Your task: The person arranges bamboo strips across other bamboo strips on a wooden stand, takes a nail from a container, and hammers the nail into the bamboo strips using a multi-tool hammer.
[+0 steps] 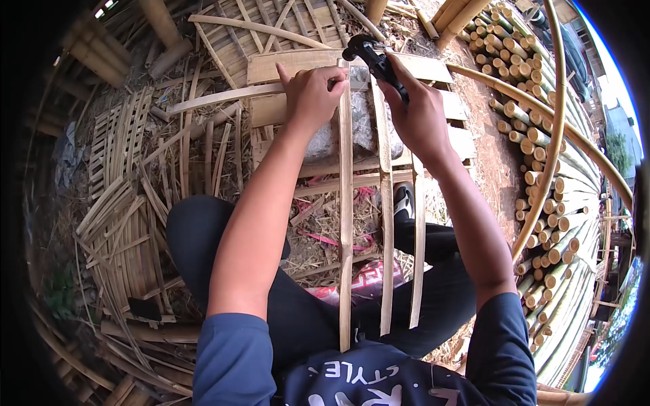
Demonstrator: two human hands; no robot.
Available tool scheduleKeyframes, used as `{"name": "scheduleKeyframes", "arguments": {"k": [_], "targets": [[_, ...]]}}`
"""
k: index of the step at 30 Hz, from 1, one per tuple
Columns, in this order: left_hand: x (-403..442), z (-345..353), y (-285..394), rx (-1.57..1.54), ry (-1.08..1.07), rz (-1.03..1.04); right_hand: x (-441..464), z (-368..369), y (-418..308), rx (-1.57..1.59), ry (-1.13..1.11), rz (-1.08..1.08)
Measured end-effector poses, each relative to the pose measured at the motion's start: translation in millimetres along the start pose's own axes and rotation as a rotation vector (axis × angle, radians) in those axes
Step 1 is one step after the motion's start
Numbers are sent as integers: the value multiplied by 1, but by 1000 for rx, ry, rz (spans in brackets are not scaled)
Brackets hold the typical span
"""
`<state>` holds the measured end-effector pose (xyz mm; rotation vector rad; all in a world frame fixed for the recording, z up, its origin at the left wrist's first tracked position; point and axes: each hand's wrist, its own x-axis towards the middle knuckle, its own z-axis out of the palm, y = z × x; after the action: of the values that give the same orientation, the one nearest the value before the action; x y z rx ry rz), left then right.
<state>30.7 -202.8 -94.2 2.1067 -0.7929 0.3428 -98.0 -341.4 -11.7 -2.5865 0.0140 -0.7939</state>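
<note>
My left hand (313, 96) is closed at the top end of a long bamboo strip (345, 203), with thumb and index finger pinched there and the little finger stretched out. My right hand (418, 115) is wrapped round a black hammer-like tool (374, 59), whose head lies just right of my left fingertips. Two more bamboo strips, a middle one (386, 237) and a right one (418, 250), run toward my lap. Under the strips' far ends are a grey stone block (325, 143) and a low bench of wooden slats (271, 111).
Cut bamboo poles (548, 250) are stacked along the right, behind a curved bamboo pole (559, 101). Split strips (118, 243) and a woven lattice (122, 135) lie at the left. My legs are folded around a red and white bag (369, 277).
</note>
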Motion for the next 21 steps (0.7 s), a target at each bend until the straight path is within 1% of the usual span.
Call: {"name": "scheduleKeyframes", "arguments": {"k": [2, 4, 5, 7, 8, 11, 12, 14, 16, 17, 18, 20, 21], "targets": [[1, -1, 2, 29, -37, -28, 2, -2, 3, -22, -30, -6], [2, -3, 2, 76, -92, -73, 11, -8, 9, -66, -142, 53], [1, -3, 2, 50, -62, -51, 15, -12, 10, -88, -198, 84], [0, -1, 1, -1, -2, -7, 18, -18, 1, -23, -69, 97], [-1, 0, -1, 0, -8, -13, 19, -18, 0, 12, -4, 115], [-1, -1, 0, 3, -12, -23, 28, -25, 7, -113, -318, -24], [-1, -1, 1, 1, -7, -19, 28, -25, 3, -81, -254, -42], [2, 1, 0, -8, -1, -10, 27, -28, -12, -53, -165, 123], [-1, 1, -2, -13, -15, -8, 26, -25, -11, -102, -199, 72], [-3, 2, -1, -41, 62, 46, 26, -24, -9, -122, -210, 51], [-4, 1, -3, -31, 48, 30, 29, -23, -5, -117, -290, 7], [-3, 1, -2, -25, 20, 7, 28, -26, -2, -170, -185, -16], [-2, 1, -2, -75, 37, 28, 30, -30, -6, -129, -145, 6]]}}
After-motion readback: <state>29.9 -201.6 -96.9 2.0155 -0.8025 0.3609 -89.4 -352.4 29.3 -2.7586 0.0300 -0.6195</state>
